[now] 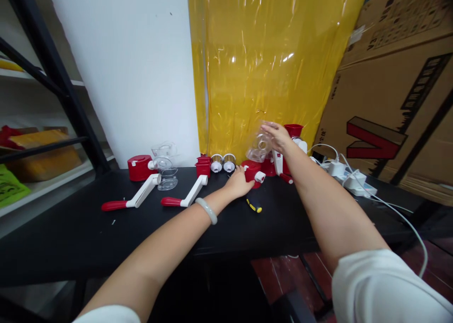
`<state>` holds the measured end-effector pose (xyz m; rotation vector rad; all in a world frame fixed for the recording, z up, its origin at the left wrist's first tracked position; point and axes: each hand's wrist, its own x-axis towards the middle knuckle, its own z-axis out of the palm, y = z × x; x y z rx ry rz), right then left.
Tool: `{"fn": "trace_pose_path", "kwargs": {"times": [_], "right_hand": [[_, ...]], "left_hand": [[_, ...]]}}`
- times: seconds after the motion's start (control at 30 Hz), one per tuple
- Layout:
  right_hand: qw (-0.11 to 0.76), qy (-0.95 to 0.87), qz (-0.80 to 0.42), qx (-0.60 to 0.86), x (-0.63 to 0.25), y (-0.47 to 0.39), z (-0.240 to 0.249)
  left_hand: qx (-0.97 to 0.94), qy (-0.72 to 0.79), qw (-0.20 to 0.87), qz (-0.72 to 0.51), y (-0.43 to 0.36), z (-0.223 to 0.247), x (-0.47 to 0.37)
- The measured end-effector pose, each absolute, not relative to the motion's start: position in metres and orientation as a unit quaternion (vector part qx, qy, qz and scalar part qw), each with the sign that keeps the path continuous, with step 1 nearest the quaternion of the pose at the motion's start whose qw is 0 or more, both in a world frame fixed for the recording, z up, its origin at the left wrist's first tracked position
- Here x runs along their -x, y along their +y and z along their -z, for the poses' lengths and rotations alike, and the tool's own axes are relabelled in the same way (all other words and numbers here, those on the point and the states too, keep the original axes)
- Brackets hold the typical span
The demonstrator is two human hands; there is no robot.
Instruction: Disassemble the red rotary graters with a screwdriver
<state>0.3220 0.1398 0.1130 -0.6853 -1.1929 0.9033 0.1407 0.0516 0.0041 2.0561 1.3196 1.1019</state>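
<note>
My left hand [239, 183], with a pale bangle on its wrist, grips the left side of a red plastic base [252, 170] with a white knob on the black table. Just above that base my right hand [279, 136] holds a clear plastic part [260, 147], slightly blurred. Close behind the right forearm stands a red and white rotary grater [294, 130], partly hidden by the arm. A black and yellow tool [254, 206] lies in front of the red base. Beside my left hand stand two drum blades [222, 163] with white ends.
Further left are a red hopper [203, 166], two white crank handles with red grips [189, 194], another red base [139, 168] and clear plastic parts [166, 166]. White chargers and cables [354, 179] lie at right, beside a large cardboard box [385, 101]. Shelves [53, 174] stand at left.
</note>
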Motion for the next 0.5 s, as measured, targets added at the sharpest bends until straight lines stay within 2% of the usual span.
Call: {"fn": "trace_pose_path", "kwargs": {"times": [0.2, 0.37, 0.5], "right_hand": [[0.718, -0.551, -0.330, 0.269, -0.345, 0.103, -0.094], [0.705, -0.545, -0.359, 0.279, -0.353, 0.078, -0.061], [0.689, -0.562, -0.372, 0.266, -0.362, 0.074, -0.053]], "left_hand": [[-0.739, 0.497, 0.240, -0.386, 0.076, -0.018, -0.128], [-0.763, 0.468, 0.264, -0.358, 0.093, -0.012, -0.135], [-0.759, 0.477, 0.241, -0.374, 0.099, -0.001, -0.147]]}}
